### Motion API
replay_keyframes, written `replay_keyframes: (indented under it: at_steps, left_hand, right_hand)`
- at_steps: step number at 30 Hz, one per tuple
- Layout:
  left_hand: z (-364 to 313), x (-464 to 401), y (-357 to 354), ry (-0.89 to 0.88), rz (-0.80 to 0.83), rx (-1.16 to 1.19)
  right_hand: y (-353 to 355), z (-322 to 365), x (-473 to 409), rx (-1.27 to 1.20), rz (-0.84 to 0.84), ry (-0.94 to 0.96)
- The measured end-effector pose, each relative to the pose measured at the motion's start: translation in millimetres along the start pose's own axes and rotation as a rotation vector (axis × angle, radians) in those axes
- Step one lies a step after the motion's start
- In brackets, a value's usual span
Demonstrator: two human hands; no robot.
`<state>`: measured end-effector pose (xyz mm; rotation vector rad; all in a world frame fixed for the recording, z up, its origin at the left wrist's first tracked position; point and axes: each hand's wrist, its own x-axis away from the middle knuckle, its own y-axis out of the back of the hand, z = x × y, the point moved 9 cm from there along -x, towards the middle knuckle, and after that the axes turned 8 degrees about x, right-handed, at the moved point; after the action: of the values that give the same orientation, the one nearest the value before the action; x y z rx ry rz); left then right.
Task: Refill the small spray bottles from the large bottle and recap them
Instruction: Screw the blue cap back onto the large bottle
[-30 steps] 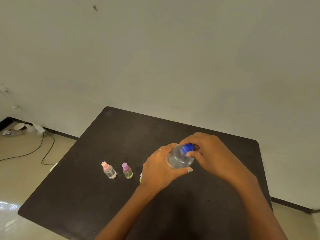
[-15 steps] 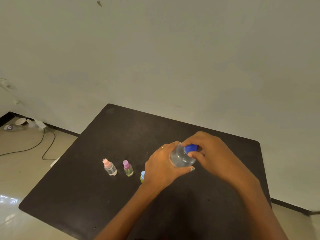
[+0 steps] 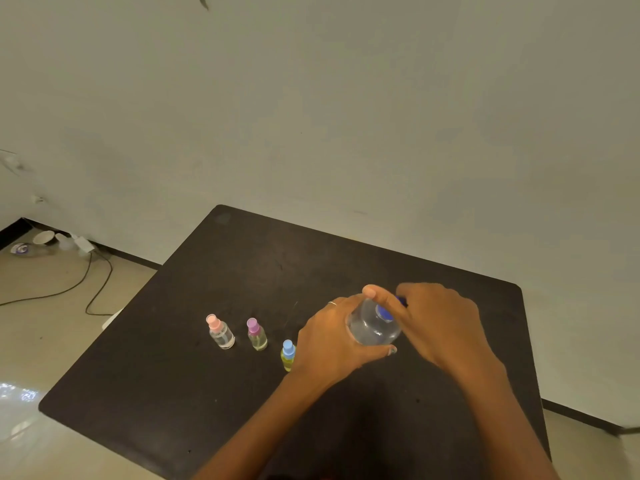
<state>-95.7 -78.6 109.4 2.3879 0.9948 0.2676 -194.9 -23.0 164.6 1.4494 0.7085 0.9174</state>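
Btwn both hands: lg bottle (image 3: 372, 327)

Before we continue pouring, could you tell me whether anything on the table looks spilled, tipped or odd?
Nothing stands out: the three small spray bottles stand upright and capped, and the dark table shows no puddle.

One head-worn camera looked forward and down from the near edge of a dark table (image 3: 242, 271), close enough to cut off the forearms at 6 o'clock; bare wall (image 3: 346, 98) filled the frame toward 12 (wide-angle, edges bowed).
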Motion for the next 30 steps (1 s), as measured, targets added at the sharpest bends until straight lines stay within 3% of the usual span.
replay_keyframes:
  at_steps: [3,6,10,15,21,30]
  left_hand:
    - [3,-2,-1,0.002,0.007,0.024]
    - [1,-2,2,-0.016,-0.008,0.059]
    - [0,-3,-1,-0.022,0.011,0.047]
    - [5,1,-4,-0.024,0.006,0.057]
    - [6,-6,-6,-0.034,0.011,0.116]
    - [13,-2,-12,-0.022,0.027,0.113]
  right_hand:
    - [6,1,4,-0.296,0.009,0.117]
    - [4,9,4,-0.360,0.044,0.269]
    - [3,3,-1,-0.317,0.024,0.155]
    - [1,0,1,0.028,-0.010,0.057]
    - [-7,1,4,-0.285,0.078,0.161]
    - [-5,-1,-1,0.042,-0.013,0.062]
